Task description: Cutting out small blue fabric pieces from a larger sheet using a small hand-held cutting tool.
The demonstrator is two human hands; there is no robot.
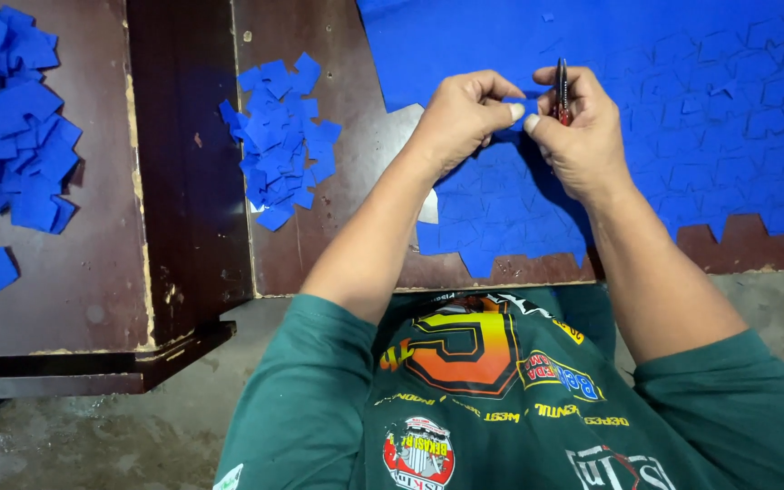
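Two hands are being held together over the big blue foam sheet (646,109) on the dark brown table (338,227). A small blue foam piece (512,120) is being pinched between the thumbs and fingertips of both, right at the sheet's pre-cut area. Left hand (460,118) is curled narrow, fingers closed on the piece. Right hand (578,132) is also closed tight, and a thin red-and-black tool (562,91) is being gripped in it; whether it is a cutter or a pen cannot be told. The tool's long axis is running near vertical in the view, pointing away from the body, tip end hidden by the fingers. A pile of cut blue pieces (279,136) is lying well left of the hands; a larger heap (11,127) is sitting on the second table (74,290).
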